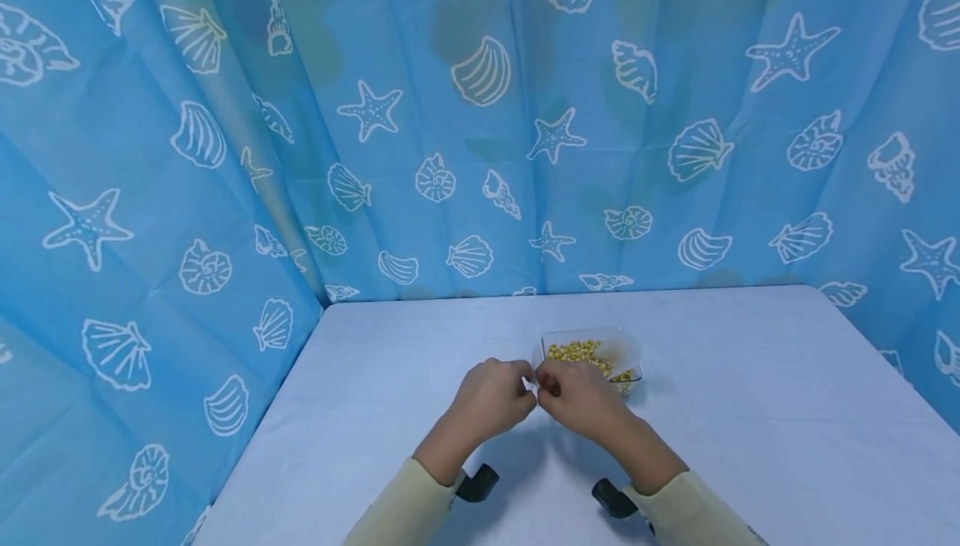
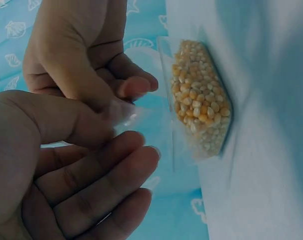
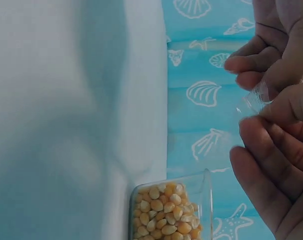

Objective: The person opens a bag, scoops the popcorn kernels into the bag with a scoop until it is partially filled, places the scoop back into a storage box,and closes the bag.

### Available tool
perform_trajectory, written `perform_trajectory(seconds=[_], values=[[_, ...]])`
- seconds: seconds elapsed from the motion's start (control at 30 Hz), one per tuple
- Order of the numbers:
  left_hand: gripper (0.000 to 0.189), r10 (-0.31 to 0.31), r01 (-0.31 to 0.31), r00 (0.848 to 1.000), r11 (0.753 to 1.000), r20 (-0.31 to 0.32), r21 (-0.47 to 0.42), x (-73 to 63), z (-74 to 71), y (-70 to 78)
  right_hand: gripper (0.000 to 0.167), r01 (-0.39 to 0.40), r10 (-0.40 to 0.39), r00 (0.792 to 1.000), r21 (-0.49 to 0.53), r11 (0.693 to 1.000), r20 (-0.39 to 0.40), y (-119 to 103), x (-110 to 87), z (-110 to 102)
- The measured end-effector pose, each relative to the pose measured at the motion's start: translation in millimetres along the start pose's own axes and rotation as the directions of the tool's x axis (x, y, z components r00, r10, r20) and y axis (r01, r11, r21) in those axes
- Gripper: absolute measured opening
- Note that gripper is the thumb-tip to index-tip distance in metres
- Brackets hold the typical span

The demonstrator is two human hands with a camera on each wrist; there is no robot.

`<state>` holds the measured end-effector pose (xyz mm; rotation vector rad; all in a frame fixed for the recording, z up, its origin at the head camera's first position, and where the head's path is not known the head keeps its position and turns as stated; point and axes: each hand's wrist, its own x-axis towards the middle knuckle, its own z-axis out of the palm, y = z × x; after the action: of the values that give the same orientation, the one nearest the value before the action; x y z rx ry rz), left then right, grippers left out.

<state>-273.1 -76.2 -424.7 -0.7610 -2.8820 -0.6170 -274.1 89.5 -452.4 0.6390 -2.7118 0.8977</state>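
Both hands meet in front of the body, fingertips close together above the table. My left hand (image 1: 489,400) pinches a small piece of clear, thin plastic (image 3: 254,101) between thumb and forefinger. My right hand (image 1: 583,400) pinches the same plastic from the other side. In the left wrist view the film shows as a shiny patch at the thumb tips, and much of it is hidden by the fingers. Just beyond the hands stands a clear rectangular container (image 3: 207,200) holding yellow corn kernels (image 2: 199,95). The right hand hides part of its near side in the head view.
A white-covered table (image 1: 420,338) spreads out under the hands. Blue curtains (image 1: 420,237) with white shell and starfish prints hang behind it and at both sides. A pale translucent shape (image 1: 617,351) overlaps the right part of the container.
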Motion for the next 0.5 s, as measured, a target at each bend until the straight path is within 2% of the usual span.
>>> perform_trajectory(seconds=[0.17, 0.33, 0.5], values=[[0.007, 0.012, -0.012, 0.999, 1.0, -0.046, 0.012, 0.6, 0.9, -1.3, 0.011, -0.048, 0.045, 0.999, 0.113, 0.992, 0.027, 0.6, 0.0, -1.2], [0.015, 0.013, -0.015, 0.998, 0.999, -0.06, -0.037, 2.1, 2.1, -1.5, 0.01, -0.088, 0.08, 0.996, 0.2, 0.976, 0.044, -0.1, -0.3, -3.3], [0.023, -0.007, 0.004, 0.998, 0.998, -0.062, -0.059, 1.1, 0.0, 0.0, 0.009, -0.066, 0.063, 0.998, 0.118, 0.991, 0.027, -1.3, 0.2, -3.3]])
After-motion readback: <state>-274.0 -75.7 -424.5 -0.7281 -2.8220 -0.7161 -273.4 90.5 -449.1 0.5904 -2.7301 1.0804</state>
